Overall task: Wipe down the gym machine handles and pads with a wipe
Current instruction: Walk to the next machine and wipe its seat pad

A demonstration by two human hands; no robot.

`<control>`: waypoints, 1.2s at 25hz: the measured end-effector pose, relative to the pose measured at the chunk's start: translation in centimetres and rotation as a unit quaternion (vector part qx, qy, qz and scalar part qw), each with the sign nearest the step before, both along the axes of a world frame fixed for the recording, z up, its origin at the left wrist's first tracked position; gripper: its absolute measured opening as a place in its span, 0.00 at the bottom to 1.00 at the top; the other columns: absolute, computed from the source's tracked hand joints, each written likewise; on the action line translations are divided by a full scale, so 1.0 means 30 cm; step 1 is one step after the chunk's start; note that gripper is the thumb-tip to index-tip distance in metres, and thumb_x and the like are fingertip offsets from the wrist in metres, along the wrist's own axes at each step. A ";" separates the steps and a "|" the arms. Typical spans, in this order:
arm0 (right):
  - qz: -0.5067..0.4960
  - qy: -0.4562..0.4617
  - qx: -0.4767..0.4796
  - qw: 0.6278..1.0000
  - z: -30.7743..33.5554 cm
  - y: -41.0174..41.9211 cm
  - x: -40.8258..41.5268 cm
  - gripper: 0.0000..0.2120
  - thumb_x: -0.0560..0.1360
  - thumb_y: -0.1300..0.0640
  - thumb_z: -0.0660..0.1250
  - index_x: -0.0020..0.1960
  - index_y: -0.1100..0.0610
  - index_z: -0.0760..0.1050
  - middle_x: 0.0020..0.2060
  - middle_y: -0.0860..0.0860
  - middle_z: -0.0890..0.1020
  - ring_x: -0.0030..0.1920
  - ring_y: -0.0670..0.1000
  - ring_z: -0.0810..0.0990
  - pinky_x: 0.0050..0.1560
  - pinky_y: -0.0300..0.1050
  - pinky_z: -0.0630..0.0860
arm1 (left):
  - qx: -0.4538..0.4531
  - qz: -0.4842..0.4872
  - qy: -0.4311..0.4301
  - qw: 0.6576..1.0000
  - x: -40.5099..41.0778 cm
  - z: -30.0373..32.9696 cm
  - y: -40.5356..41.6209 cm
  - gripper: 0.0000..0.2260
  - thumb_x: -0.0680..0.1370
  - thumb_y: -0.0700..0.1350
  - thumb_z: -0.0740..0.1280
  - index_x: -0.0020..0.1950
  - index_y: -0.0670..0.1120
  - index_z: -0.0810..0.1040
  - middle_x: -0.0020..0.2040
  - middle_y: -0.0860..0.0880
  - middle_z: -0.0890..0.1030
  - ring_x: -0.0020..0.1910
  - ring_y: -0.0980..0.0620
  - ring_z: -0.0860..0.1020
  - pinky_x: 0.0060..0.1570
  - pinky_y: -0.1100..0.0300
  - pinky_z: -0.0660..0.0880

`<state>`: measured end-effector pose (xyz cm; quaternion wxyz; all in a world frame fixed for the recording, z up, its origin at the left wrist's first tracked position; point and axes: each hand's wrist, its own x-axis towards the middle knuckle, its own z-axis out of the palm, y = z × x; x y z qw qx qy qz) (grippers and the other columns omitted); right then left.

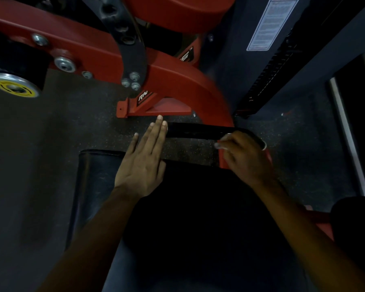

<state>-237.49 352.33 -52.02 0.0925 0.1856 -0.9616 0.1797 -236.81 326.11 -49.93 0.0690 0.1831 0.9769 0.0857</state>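
Note:
A black handle (198, 130) runs level across the middle, joined at its right end to a red machine arm (198, 85). My left hand (144, 159) lies flat with straight fingers over the far edge of a black pad (95, 178), its fingertips at the handle's left end. My right hand (242, 157) has its fingers curled at the handle's right end, where the handle meets the red arm. A ring or band shows on that hand. No wipe is plainly visible in the dim light.
The red frame has a black pivot plate (131, 45) and bolts. A round steel end cap with a yellow label (15, 87) sits at the left. A dark weight-stack housing with a white instruction label (270, 24) stands at the right. Speckled rubber floor (51, 127) lies below.

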 end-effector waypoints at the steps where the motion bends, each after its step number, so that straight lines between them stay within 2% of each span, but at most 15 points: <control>1: 0.050 0.037 -0.016 0.998 0.016 -0.067 -0.008 0.10 0.74 0.61 0.62 0.48 0.61 0.82 0.47 0.56 0.81 0.45 0.55 0.80 0.42 0.47 0.80 | 0.001 0.000 -0.001 1.000 0.000 0.000 0.000 0.34 0.74 0.48 0.49 0.77 0.45 0.38 0.78 0.51 0.38 0.77 0.54 0.44 0.74 0.47 0.55; 3: 0.118 0.078 -0.021 0.990 0.033 -0.197 -0.032 0.10 0.75 0.62 0.61 0.50 0.61 0.81 0.49 0.55 0.81 0.47 0.53 0.79 0.44 0.42 0.78 | 0.001 -0.001 -0.004 1.000 0.000 0.000 0.000 0.34 0.74 0.48 0.49 0.77 0.45 0.38 0.78 0.51 0.37 0.77 0.54 0.44 0.74 0.47 0.55; 6: 0.141 0.105 0.031 0.984 0.024 -0.282 -0.078 0.06 0.73 0.64 0.69 0.50 0.62 0.80 0.49 0.55 0.81 0.48 0.53 0.77 0.42 0.43 0.78 | -0.001 -0.002 -0.006 1.000 0.000 0.001 0.002 0.34 0.74 0.47 0.50 0.77 0.46 0.38 0.78 0.51 0.37 0.77 0.54 0.44 0.74 0.47 0.55; 9: 0.144 0.108 0.023 0.983 0.002 -0.206 -0.108 0.03 0.74 0.64 0.67 0.45 0.63 0.79 0.45 0.55 0.81 0.45 0.53 0.79 0.37 0.44 0.78 | 0.005 0.002 -0.005 1.000 -0.001 -0.001 0.005 0.34 0.75 0.45 0.53 0.77 0.46 0.39 0.78 0.51 0.37 0.77 0.55 0.45 0.74 0.48 0.54; 12: 0.134 0.082 0.039 0.987 -0.025 -0.043 -0.095 0.06 0.75 0.62 0.64 0.44 0.63 0.79 0.45 0.56 0.82 0.45 0.54 0.80 0.39 0.45 0.79 | 0.001 0.012 -0.008 1.000 0.002 0.000 0.001 0.35 0.76 0.45 0.56 0.77 0.46 0.38 0.78 0.51 0.37 0.77 0.55 0.45 0.75 0.48 0.54; 15: 0.069 0.045 0.036 0.996 -0.041 0.104 -0.070 0.07 0.75 0.61 0.64 0.42 0.62 0.79 0.44 0.55 0.80 0.45 0.54 0.78 0.40 0.48 0.78 | 0.002 0.003 -0.002 1.000 0.002 0.001 0.002 0.33 0.76 0.46 0.52 0.77 0.45 0.39 0.78 0.51 0.37 0.77 0.55 0.45 0.75 0.48 0.53; 18: -0.039 0.002 -0.074 0.996 -0.060 0.181 -0.032 0.08 0.75 0.63 0.64 0.38 0.61 0.78 0.42 0.55 0.80 0.43 0.54 0.79 0.41 0.49 0.78 | -0.013 -0.003 0.016 1.000 0.001 0.006 0.002 0.32 0.76 0.47 0.51 0.78 0.44 0.42 0.78 0.49 0.41 0.77 0.53 0.45 0.75 0.46 0.51; 21: -0.197 -0.033 -0.206 0.958 -0.069 0.199 0.002 0.08 0.70 0.69 0.67 0.39 0.58 0.78 0.42 0.54 0.80 0.42 0.48 0.80 0.43 0.36 0.78 | -0.021 -0.059 0.050 0.997 0.002 0.003 0.059 0.30 0.77 0.47 0.53 0.78 0.41 0.47 0.79 0.46 0.45 0.77 0.49 0.47 0.74 0.43 0.44; 23: -0.286 -0.016 -0.265 0.921 -0.066 0.189 -0.017 0.09 0.71 0.70 0.67 0.43 0.58 0.80 0.44 0.54 0.82 0.44 0.47 0.81 0.46 0.35 0.78 | -0.005 -0.100 0.067 0.993 -0.009 -0.018 0.194 0.29 0.78 0.48 0.54 0.77 0.41 0.49 0.78 0.45 0.48 0.77 0.48 0.48 0.74 0.46 0.45; 26: -0.292 -0.015 -0.275 0.916 -0.086 0.161 -0.044 0.11 0.72 0.70 0.65 0.49 0.60 0.82 0.47 0.54 0.83 0.45 0.50 0.82 0.49 0.35 0.78 | 0.028 -0.071 0.052 0.996 -0.020 -0.058 0.419 0.28 0.80 0.50 0.53 0.77 0.40 0.52 0.78 0.44 0.51 0.77 0.47 0.48 0.74 0.47 0.47; 28: -0.257 -0.002 -0.247 0.934 -0.115 0.151 -0.038 0.13 0.71 0.71 0.66 0.52 0.60 0.82 0.49 0.53 0.83 0.48 0.52 0.81 0.52 0.45 0.79 | 0.004 -0.051 0.051 0.997 -0.022 -0.092 0.485 0.29 0.79 0.51 0.54 0.77 0.40 0.53 0.78 0.44 0.53 0.77 0.47 0.49 0.74 0.46 0.47; 30: -0.231 0.013 -0.220 0.948 -0.150 0.164 -0.026 0.15 0.71 0.71 0.66 0.56 0.61 0.80 0.51 0.53 0.83 0.49 0.54 0.80 0.52 0.47 0.78 | -0.034 -0.051 0.067 0.996 -0.017 -0.122 0.483 0.29 0.79 0.51 0.55 0.77 0.40 0.54 0.78 0.43 0.53 0.77 0.46 0.50 0.74 0.45 0.48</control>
